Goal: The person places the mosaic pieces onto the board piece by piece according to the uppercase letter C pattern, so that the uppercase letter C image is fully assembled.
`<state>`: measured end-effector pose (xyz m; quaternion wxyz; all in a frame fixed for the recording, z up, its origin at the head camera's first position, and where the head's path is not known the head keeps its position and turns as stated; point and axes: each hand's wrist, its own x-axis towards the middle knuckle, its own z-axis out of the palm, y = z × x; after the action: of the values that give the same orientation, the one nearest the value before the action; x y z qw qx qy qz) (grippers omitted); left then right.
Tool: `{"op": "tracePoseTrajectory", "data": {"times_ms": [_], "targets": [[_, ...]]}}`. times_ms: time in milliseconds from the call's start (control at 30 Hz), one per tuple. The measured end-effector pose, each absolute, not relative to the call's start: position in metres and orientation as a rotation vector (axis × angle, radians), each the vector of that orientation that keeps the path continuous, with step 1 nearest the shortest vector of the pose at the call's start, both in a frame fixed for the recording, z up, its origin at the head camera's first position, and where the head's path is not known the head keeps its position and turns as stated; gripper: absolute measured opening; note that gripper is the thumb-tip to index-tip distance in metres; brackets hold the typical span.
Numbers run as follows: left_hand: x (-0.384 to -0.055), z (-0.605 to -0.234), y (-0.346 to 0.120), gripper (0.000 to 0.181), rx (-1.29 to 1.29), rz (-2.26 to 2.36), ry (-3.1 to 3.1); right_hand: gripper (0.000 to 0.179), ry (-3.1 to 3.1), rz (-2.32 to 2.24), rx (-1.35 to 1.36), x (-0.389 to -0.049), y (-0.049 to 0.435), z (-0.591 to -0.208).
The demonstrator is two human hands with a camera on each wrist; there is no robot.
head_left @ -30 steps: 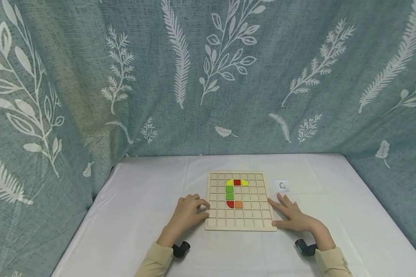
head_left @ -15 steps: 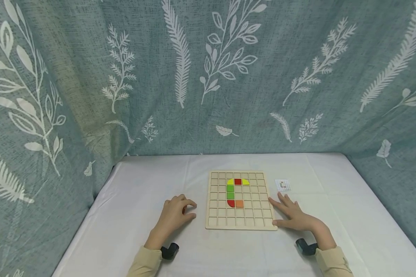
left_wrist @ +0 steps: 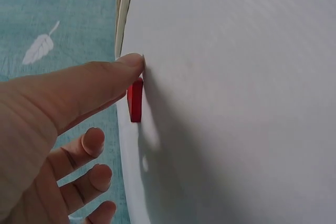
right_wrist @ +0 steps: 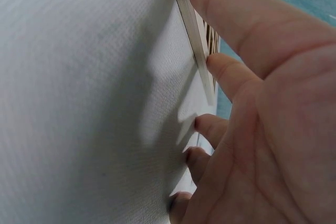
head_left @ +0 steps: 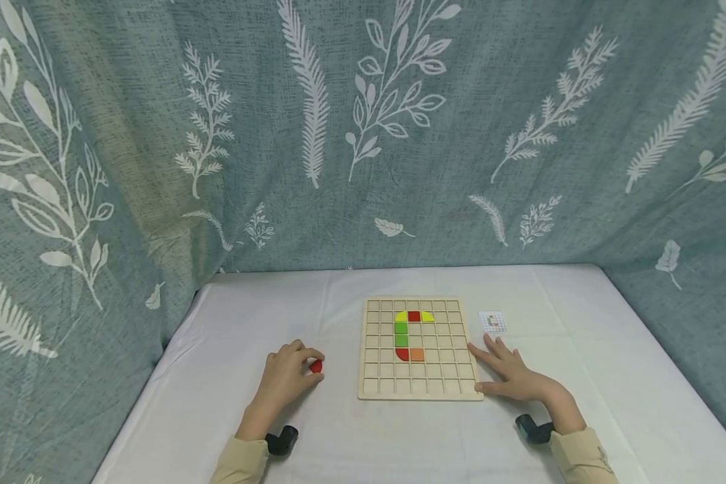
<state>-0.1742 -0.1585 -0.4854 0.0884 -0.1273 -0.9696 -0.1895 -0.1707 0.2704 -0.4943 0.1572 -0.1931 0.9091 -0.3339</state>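
Observation:
Left of the wooden grid board (head_left: 420, 386), my left hand (head_left: 284, 376) pinches a small red tile (head_left: 316, 366) between thumb and index finger. In the left wrist view the red tile (left_wrist: 135, 100) stands on edge under the thumb, over the white cloth; the other fingers hang loosely curled. My right hand (head_left: 514, 380) has its fingers spread, with thumb and index fingertip at the board's right edge. On the board, yellow, dark red, green, red and orange tiles (head_left: 401, 334) form a C shape; the two upper corner tiles and the lower left one are rounded.
A small printed card (head_left: 493, 322) with a coloured grid pattern lies right of the board, just beyond my right fingertips. White cloth (head_left: 423, 444) covers the table. A teal leaf-patterned curtain (head_left: 351, 134) hangs behind and at both sides.
My left hand has moved away from the board's left edge, leftward across the cloth, and the red tile now shows between its fingers. The right hand stays at the board's right edge.

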Motion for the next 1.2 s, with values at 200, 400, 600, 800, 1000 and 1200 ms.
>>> {"op": "tracePoseTrajectory", "data": {"times_ms": [200,400,600,800,1000,1200], "targets": [[-0.174,-0.487,-0.167,0.029,-0.334,-0.544,-2.897,0.075,2.587,-0.963,-0.541,-0.17,0.269,-0.494],[-0.174,-0.486,-0.17,0.03,-0.316,-0.526,-2.889,0.076,2.588,-0.953,-0.538,-0.171,0.27,-0.495],[-0.174,-0.486,-0.172,0.027,-0.279,-0.526,-2.9,0.075,2.594,-0.952,-0.536,-0.171,0.27,-0.495],[-0.174,-0.487,-0.172,0.024,-0.295,-0.53,-2.875,0.076,2.593,-0.957,-0.553,-0.172,0.271,-0.495],[-0.175,-0.488,-0.168,0.023,-0.313,-0.533,-2.881,0.076,2.593,-0.947,-0.554,-0.172,0.271,-0.497],[-0.176,-0.486,-0.163,0.022,-0.322,-0.551,-2.885,0.076,2.605,-0.95,-0.567,-0.172,0.271,-0.496]]}}
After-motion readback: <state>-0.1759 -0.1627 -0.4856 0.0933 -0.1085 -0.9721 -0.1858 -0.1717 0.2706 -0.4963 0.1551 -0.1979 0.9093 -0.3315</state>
